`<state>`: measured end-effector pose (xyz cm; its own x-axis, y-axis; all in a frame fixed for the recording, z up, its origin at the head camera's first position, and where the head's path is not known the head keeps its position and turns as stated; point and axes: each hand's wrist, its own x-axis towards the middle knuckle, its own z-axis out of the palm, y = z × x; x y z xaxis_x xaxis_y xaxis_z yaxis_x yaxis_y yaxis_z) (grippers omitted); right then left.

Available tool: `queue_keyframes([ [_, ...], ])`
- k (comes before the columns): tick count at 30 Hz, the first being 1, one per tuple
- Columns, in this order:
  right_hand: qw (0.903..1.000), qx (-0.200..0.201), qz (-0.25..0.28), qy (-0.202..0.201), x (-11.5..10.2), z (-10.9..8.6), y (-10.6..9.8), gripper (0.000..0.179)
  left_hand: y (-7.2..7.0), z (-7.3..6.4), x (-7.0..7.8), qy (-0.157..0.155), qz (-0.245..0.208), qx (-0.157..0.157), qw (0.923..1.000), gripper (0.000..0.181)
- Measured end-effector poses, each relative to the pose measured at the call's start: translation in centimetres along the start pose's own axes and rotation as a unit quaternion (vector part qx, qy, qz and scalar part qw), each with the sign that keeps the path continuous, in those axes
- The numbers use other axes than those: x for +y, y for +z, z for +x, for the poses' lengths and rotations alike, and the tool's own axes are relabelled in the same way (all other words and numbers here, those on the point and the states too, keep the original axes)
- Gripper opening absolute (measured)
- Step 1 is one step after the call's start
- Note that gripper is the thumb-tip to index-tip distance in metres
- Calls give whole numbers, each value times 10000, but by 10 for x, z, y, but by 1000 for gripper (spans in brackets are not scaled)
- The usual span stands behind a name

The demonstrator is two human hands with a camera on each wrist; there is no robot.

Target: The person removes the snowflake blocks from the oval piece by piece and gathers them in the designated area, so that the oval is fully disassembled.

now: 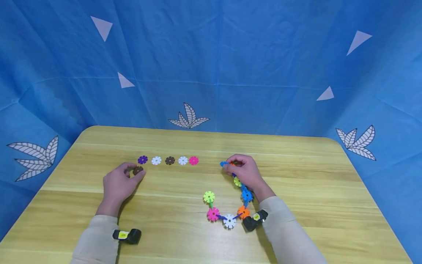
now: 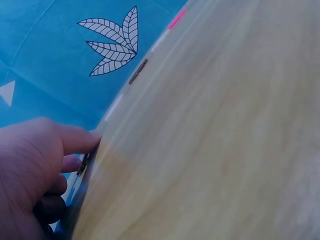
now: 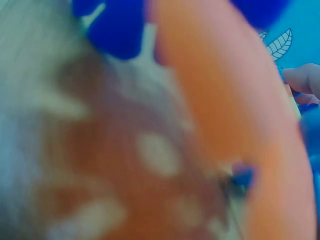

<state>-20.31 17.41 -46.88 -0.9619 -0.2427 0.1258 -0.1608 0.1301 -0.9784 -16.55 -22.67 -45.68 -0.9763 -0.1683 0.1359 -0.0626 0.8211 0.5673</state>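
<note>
In the head view, my left hand (image 1: 119, 182) is at the left of the table, thumb and fingers around a brown notched interlocking disc (image 1: 137, 170). The left wrist view shows that brown disc (image 2: 84, 163) edge-on between the digits. My right hand (image 1: 244, 170) pinches the upper end of a curved chain of interlocking discs, where a blue disc (image 1: 224, 164) pokes out past the fingertips. Below this hand the chain runs through a blue disc (image 1: 247, 195), an orange disc (image 1: 243, 212), a white disc (image 1: 229, 221) and a pink disc (image 1: 213, 214) to a yellow-green disc (image 1: 209, 197).
Loose discs lie in a row beyond my left hand: purple (image 1: 143, 160), white (image 1: 156, 160), brown (image 1: 170, 160), another white disc (image 1: 182, 160) and pink (image 1: 193, 160). A blue curtain (image 1: 217, 66) hangs behind the wooden table (image 1: 171, 190). Blurred orange pieces (image 3: 210, 100) fill much of the right wrist view.
</note>
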Motion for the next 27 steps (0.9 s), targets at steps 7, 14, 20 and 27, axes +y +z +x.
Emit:
queue_keyframes([
  [7,9999,2,-76,70,-17,-3,0,8,1,-1,5,-133,-92,-30,9999,46],
  [14,9996,-27,-68,276,-16,-3,0,28,8,-6,19,-239,-529,119,9982,44],
  [20,9993,-70,-146,343,-2,0,-2,32,16,-7,36,163,-835,365,9957,38],
  [27,9984,27,315,473,-2,1,-2,30,22,-8,61,688,-983,367,9921,30],
])
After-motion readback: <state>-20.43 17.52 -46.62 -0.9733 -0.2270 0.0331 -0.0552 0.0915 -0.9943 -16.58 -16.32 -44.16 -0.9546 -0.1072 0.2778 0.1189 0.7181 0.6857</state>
